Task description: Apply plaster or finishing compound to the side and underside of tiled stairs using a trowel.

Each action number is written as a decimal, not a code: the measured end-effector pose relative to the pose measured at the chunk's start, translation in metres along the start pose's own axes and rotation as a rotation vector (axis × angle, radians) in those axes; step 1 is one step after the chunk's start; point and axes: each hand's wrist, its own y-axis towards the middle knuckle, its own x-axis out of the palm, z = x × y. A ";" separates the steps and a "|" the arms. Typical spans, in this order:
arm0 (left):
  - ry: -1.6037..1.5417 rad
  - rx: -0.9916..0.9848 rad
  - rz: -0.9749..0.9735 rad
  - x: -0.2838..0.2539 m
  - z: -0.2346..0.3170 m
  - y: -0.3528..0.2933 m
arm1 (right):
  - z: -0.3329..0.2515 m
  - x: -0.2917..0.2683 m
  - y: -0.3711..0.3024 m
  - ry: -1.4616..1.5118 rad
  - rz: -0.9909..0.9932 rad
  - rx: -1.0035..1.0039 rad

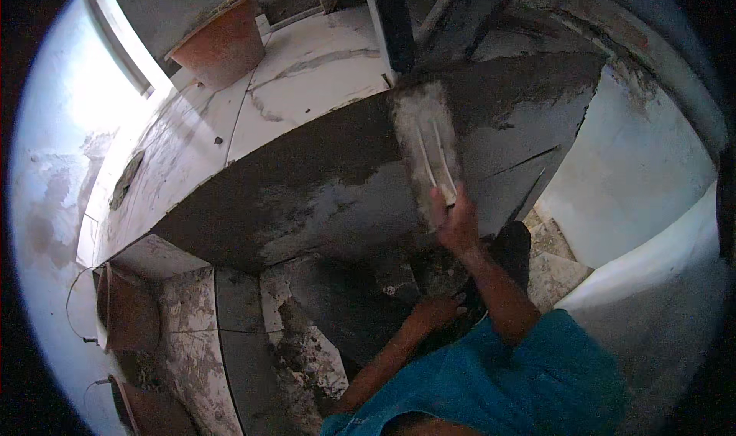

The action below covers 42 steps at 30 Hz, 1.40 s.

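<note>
In my right hand is a long rectangular plastering trowel, its pale blade smeared with cement. The fingers are closed round its near end. The blade lies over a slab face coated in dark, wet-looking cement, and its far end is close to a dark upright post. My left hand is low by my dark-trousered leg, apart from the trowel. Shadow covers most of its fingers, so their shape is unclear.
A reddish-brown tub stands on the marble-patterned tiles beyond the cement. Two brown buckets with wire handles, one bucket above the other bucket, are at the left. Dark posts rise at the far edge; a white wall bounds the right.
</note>
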 end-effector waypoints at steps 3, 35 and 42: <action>-0.010 0.075 0.153 0.025 -0.016 0.005 | -0.001 -0.002 -0.021 -0.027 0.016 -0.084; 0.142 0.054 0.075 0.012 -0.002 0.003 | -0.025 0.009 -0.001 0.166 -0.258 -0.014; 0.105 0.126 0.141 0.004 -0.001 -0.005 | -0.034 -0.015 0.000 0.247 -0.468 0.121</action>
